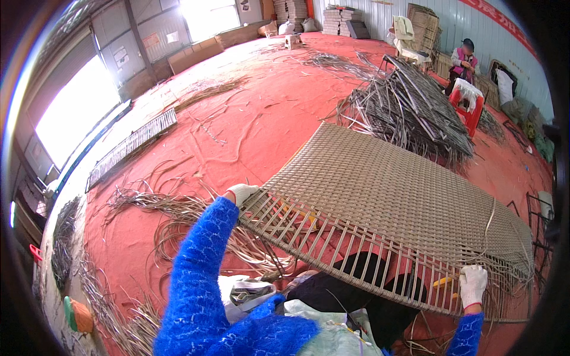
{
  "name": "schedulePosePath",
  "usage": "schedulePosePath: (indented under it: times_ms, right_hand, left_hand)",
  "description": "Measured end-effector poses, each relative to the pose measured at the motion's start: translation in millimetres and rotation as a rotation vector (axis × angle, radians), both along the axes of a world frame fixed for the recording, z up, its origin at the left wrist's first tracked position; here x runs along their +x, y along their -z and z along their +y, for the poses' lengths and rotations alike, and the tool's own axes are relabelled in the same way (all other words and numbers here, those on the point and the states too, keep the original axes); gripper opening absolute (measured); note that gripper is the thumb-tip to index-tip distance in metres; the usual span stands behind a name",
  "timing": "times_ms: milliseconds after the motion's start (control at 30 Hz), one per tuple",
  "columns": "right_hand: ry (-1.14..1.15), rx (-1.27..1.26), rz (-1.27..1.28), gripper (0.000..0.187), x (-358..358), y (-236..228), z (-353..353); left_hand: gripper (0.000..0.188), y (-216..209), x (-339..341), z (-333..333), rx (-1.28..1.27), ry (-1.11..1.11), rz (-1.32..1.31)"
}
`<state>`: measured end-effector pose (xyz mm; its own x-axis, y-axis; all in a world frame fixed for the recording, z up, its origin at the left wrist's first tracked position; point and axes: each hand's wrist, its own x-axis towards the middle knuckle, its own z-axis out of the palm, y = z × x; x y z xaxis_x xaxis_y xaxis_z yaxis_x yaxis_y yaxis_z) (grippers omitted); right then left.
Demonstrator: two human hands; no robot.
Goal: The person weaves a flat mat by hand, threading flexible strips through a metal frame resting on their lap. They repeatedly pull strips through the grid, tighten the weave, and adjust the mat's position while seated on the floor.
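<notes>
Across my lap lies a large brown woven rattan panel (380, 172) on a frame. Tightly woven over its far part, it shows bare parallel strips (350, 252) along the near edge. My left hand (242, 193), in a white glove, is closed round the frame at the panel's left corner. Also gloved in white, my right hand (473, 282) is closed on the bare strips near the right end. Whether a loose strip is in its fingers too is hidden. Beside it, loose strip ends (504, 267) bunch up at the panel's right side.
Loose strips (178, 213) litter the red floor covering (261, 101) on my left. A heap of dark strips and frames (409, 107) stands beyond the panel. Farther right, a person (464, 62) sits behind a red stool (468, 107). A narrow slatted panel (133, 145) lies at left.
</notes>
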<state>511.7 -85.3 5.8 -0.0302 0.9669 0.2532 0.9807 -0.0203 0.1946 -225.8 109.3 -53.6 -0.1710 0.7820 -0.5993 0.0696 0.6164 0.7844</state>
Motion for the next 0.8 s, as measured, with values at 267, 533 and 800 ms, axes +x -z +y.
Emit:
schedulePosePath:
  times_ms: [267,533,800]
  right_hand:
    - [0.358,-0.124,-0.150,0.014,22.5,7.7,3.8]
    - [0.435,-0.252,-0.387,0.006,84.1,25.9,-3.5]
    - [0.371,-0.155,-0.373,0.007,74.9,3.6,-9.4]
  left_hand:
    - [0.032,-17.3,14.6,-47.0,-0.095,-0.087,-0.347]
    - [0.031,5.4,43.2,-174.4,0.036,-0.136,-0.520]
    - [0.031,45.1,56.9,-168.7,0.368,-0.064,-0.520]
